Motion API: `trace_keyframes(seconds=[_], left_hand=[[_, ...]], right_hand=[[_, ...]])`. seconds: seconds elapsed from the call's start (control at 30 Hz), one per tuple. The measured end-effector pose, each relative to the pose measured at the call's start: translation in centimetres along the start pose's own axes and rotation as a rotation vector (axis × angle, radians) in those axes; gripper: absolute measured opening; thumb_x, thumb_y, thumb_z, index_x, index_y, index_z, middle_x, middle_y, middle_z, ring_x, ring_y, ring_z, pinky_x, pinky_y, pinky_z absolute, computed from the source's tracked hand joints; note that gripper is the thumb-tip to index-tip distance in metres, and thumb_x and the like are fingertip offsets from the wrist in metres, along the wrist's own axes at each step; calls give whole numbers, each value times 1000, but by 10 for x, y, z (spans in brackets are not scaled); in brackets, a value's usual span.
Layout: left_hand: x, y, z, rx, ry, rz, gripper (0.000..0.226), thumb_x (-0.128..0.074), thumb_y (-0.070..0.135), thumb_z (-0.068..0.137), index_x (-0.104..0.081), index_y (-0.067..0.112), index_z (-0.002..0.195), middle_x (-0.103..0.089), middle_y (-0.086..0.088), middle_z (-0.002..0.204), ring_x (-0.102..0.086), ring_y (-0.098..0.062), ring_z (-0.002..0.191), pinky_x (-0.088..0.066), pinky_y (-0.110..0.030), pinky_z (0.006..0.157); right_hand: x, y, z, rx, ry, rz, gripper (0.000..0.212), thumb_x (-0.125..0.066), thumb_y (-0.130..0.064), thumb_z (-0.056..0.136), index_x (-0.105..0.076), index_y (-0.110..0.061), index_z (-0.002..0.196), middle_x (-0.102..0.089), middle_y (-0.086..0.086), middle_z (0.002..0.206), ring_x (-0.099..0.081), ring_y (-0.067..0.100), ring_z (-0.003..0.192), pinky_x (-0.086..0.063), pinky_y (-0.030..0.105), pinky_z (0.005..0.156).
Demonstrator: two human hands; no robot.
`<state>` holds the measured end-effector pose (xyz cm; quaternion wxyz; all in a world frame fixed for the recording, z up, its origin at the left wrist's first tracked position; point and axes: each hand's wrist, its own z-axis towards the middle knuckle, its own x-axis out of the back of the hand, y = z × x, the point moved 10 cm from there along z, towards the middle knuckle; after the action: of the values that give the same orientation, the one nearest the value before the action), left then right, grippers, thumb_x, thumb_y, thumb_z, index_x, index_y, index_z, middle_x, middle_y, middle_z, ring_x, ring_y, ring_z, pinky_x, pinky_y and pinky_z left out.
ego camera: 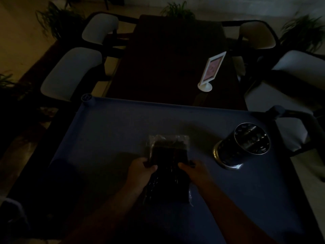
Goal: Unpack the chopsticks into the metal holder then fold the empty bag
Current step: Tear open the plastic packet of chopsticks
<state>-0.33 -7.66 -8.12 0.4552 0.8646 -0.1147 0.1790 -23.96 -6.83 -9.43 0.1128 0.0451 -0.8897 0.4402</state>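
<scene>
The scene is very dim. A clear plastic bag (168,155) full of dark chopsticks lies on the blue table surface (109,131), its open end pointing away from me. My left hand (141,170) grips the bag's left edge and my right hand (191,169) grips its right edge, both near the middle of the bag. The perforated metal holder (243,147) stands upright to the right of the bag, apart from both hands. Its inside is too dark to make out.
Beyond the blue surface runs a dark table with a small white sign stand (210,73). White-cushioned chairs (70,73) flank both sides, one armrest (288,113) close to the holder. Potted plants stand around the edges.
</scene>
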Motion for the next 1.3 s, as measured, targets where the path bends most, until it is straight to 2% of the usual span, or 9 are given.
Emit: trace_keyframes(seconds=[0.1,0.2,0.3,0.57,0.67,0.73,0.97,1.07,1.3], left_hand=[[-5,0,-4,17,-39,-81,17,-73,4,79,-68,17,70,-73,-17,82,-68,-22,66,-54,-30,62],[-3,4,-9,21,-43,-202,15,-74,9,79,-66,20,73,-71,-8,81,-66,-15,68,-48,-25,57],[-6,7,-12,23,-108,-302,18,-75,19,79,-65,10,91,-68,-10,87,-61,-21,78,-46,-31,67],[-24,16,-32,12,-363,-499,55,-81,23,70,-57,20,119,-71,-4,115,-67,-20,105,-51,-35,82],[-28,23,-41,-1,-431,-535,49,-80,21,68,-64,21,114,-74,-1,113,-68,-16,106,-50,-34,83],[-29,21,-43,21,-451,-562,43,-81,23,67,-70,19,108,-75,-5,111,-67,-25,109,-50,-45,92],[-35,25,-58,56,-547,-637,23,-77,15,76,-76,16,99,-73,-15,112,-68,-32,107,-54,-44,85],[-37,25,-65,98,-575,-597,37,-70,2,81,-71,24,110,-63,-9,131,-64,-20,115,-55,-25,88],[-26,54,-74,-54,-623,-598,51,-86,21,64,-68,20,112,-74,-9,113,-69,-28,105,-58,-42,81]], right_hand=[[-9,5,-6,-41,-79,68,23,-70,-15,87,-69,-3,107,-73,16,101,-72,25,87,-59,35,77],[-15,5,-13,-50,-141,200,17,-69,-11,86,-70,-11,103,-74,11,101,-74,18,84,-60,29,72],[-14,6,-17,-73,-152,262,19,-68,-9,87,-68,-11,105,-72,16,107,-69,30,98,-54,47,93],[-7,-5,-33,-62,-199,484,21,-59,-4,91,-65,-4,111,-72,22,108,-67,39,101,-52,55,94],[-5,-6,-40,-64,-200,500,25,-61,-3,89,-62,-1,114,-70,22,111,-67,38,100,-51,53,96],[-4,-7,-45,-58,-204,505,34,-68,-7,82,-62,0,115,-69,23,114,-66,38,104,-49,53,98],[-12,-10,-61,-51,-328,593,45,-75,-15,75,-63,-4,117,-72,20,113,-70,34,102,-59,37,75],[-12,-18,-66,-28,-335,555,41,-79,-15,70,-68,-11,110,-75,15,107,-72,31,98,-60,35,71],[-9,-43,-77,52,-324,508,38,-79,-15,68,-70,-12,104,-75,17,103,-72,34,95,-59,42,77]])
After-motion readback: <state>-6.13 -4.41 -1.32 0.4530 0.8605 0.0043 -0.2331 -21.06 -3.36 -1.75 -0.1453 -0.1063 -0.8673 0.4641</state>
